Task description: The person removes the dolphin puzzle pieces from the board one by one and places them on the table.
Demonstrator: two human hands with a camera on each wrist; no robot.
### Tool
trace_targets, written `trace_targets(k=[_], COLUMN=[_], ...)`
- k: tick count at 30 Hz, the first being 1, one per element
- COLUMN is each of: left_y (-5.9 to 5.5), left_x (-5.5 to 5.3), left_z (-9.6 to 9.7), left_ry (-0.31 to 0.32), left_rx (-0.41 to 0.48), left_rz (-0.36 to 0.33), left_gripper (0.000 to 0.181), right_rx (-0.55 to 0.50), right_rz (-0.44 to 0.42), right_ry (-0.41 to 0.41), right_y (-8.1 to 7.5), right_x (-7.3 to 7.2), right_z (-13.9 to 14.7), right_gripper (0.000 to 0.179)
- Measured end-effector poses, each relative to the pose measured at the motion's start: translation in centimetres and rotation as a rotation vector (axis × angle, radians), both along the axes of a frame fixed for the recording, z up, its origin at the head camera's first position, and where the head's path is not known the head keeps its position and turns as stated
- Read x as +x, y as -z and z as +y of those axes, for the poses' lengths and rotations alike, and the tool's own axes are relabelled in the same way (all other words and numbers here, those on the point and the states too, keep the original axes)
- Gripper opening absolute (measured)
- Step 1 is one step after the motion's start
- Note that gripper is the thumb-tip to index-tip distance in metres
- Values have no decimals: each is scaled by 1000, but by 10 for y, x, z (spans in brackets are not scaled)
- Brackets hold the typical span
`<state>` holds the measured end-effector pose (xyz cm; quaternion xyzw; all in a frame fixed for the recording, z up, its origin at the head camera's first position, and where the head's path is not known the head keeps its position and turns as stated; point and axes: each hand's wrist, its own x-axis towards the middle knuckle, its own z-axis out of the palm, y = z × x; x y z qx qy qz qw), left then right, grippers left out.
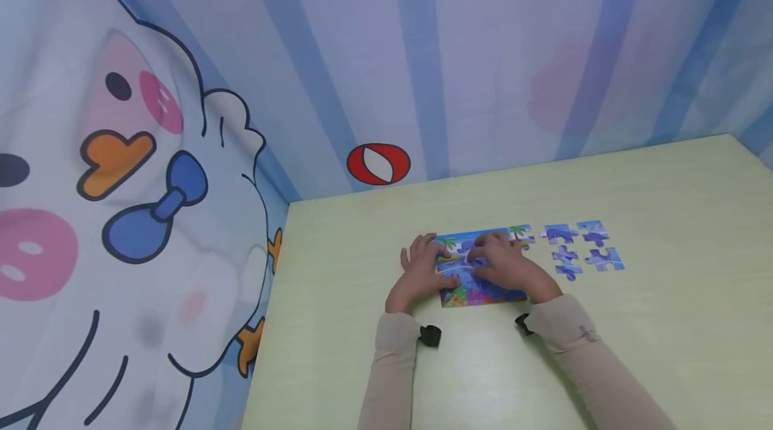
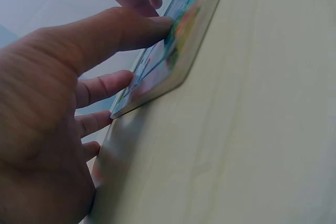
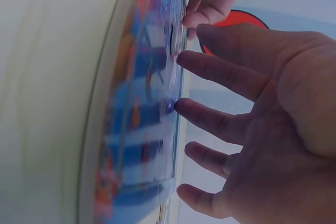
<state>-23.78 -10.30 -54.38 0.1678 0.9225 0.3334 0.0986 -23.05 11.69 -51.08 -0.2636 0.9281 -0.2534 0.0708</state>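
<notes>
A colourful picture puzzle board (image 1: 468,297) with a palm tree and a sea scene lies flat on the table. My left hand (image 1: 419,272) is at its left side, and in the left wrist view the thumb (image 2: 128,32) reaches over the board's face while the other fingers are at its edge. Over the upper middle is my right hand (image 1: 504,263). Its fingers (image 3: 223,77) are spread, with the tips right at the board's surface in the right wrist view. Part of the picture is hidden under both hands.
Several loose jigsaw pieces (image 1: 606,259) lie right of the board, and a palm-tree piece (image 1: 521,233) sits by its upper right corner. The pale table (image 1: 338,323) meets a striped printed backdrop (image 1: 483,81) behind and a cartoon duck panel (image 1: 229,296) at left.
</notes>
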Motion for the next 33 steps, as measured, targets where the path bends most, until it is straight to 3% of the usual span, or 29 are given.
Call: trace_targets(k=[11, 22, 33], left_y=[-4, -3, -5], left_x=[-1, 1, 2], left_z=[3, 2, 1], left_ry=[3, 2, -5], left_rx=[-12, -9, -22], left_rz=[-4, -10, -15], left_gripper=[43, 43, 47], right_rx=[36, 116, 140], right_rz=[34, 54, 103], right_ry=[35, 74, 25], right_y=[1, 2, -1], right_x=[-5, -8, -7], right_z=[-11, -21, -23], right_gripper=[3, 9, 14])
